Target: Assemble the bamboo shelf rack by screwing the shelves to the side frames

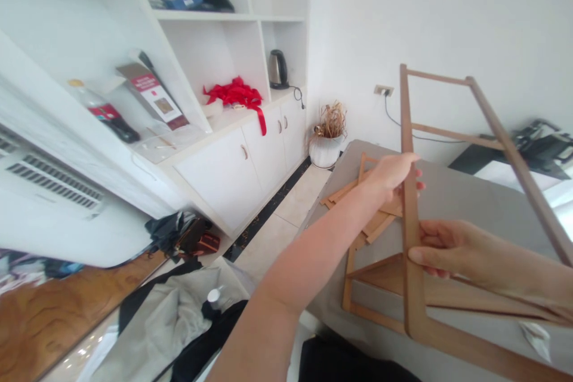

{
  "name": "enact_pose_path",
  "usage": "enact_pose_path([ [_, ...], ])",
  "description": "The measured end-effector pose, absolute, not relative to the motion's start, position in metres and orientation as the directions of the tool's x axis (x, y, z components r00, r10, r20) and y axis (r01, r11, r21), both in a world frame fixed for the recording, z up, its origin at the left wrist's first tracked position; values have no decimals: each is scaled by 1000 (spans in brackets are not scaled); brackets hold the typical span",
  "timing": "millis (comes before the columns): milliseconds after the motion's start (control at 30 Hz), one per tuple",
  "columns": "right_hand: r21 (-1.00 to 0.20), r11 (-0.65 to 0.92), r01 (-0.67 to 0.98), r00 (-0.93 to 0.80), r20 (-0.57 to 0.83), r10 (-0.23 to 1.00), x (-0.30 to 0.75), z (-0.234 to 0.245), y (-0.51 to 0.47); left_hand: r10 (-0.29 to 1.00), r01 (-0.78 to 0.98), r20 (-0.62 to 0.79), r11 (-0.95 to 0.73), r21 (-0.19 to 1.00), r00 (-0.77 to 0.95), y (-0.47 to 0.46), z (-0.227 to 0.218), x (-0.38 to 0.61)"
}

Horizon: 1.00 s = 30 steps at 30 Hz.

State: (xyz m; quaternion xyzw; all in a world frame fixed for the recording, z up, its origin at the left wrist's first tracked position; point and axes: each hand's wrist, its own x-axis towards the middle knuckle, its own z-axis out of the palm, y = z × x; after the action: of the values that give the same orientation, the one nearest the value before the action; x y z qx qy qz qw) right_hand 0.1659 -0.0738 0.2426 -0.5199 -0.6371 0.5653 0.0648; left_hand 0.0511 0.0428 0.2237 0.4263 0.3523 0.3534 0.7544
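A tall light-brown wooden frame (412, 292) with thin crossbars stands tilted over a grey surface (441, 197). My left hand (396, 173) is closed around its near upright rail, fingertips showing on the far side. Lower on that same rail, my right hand (443, 248) grips it, with the thumb on the near face and the fingers curled behind. Beneath and behind the frame, flat wooden slats (380, 227) lie in a loose pile. Another wooden frame piece (348, 292) rests on the grey surface, partly hidden by the held frame.
White shelves hold an electric kettle (278, 70), red ribbon (237, 92) and a cola bottle (110, 116). A potted dried plant (325, 150) stands in the corner. Black equipment (541, 143) is behind the frame at right. Clothes (165, 316) lie at lower left.
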Motion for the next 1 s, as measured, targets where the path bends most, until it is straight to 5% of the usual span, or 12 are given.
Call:
enact_pose_path([
  [167, -825, -187, 534, -480, -478, 736, 168, 250, -71, 962, 38, -37, 27, 999, 269, 44, 227, 73],
  [400, -815, -201, 544, -487, -502, 715, 175, 249, -66, 960, 176, -105, 60, 983, 261, 44, 191, 79],
  [600, -802, -160, 576, -459, -479, 749, 180, 251, -69, 971, 192, -23, -24, 981, 239, 49, 200, 85],
  [1000, -819, -138, 557, -494, -460, 738, 190, 252, -66, 964, 203, -100, 50, 978, 245, 45, 197, 90],
])
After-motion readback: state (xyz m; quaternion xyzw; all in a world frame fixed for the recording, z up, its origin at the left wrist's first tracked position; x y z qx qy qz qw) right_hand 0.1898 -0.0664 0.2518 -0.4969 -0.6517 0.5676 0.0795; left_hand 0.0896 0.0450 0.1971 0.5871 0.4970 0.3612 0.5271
